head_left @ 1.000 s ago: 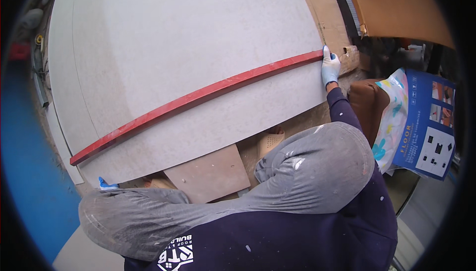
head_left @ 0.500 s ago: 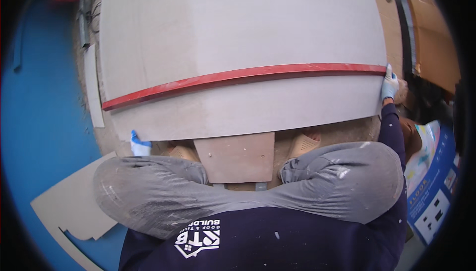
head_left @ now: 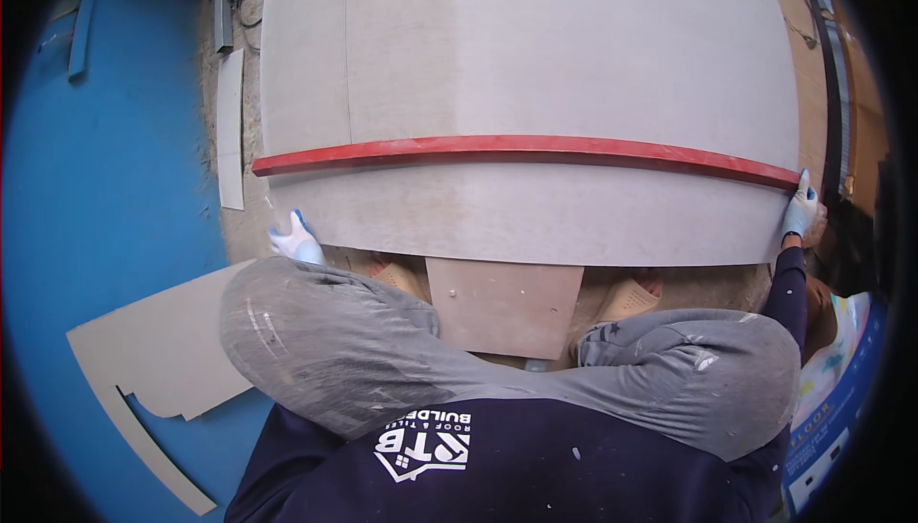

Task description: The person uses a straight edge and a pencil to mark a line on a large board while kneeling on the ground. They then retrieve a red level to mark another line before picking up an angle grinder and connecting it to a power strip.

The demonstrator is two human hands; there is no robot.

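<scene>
A long red straightedge (head_left: 535, 146) lies across a large pale grey sheet of board (head_left: 612, 74), running nearly side to side. My right hand (head_left: 801, 212), in a white and pale blue glove, is closed at the bar's right end, by the sheet's right edge. Its fingers under the edge are partly hidden. My left hand (head_left: 298, 239), gloved in white with blue fingertips, is beside the sheet's near left corner, below the bar's left end. Its thumb and fingers are apart, and I make out nothing held in it.
Between my sandalled feet a brownish panel (head_left: 505, 303) shows under the sheet's near edge. A cut grey offcut (head_left: 172, 351) lies on the blue surface (head_left: 115, 198) at left. A narrow white strip (head_left: 230, 131) lies beside the sheet. Blue printed packaging (head_left: 832, 408) stands at right.
The view has shifted left, so things appear farther right. The bar's left end has swung away from me, its right end nearer. My left hand has moved up along the sheet's corner and opened.
</scene>
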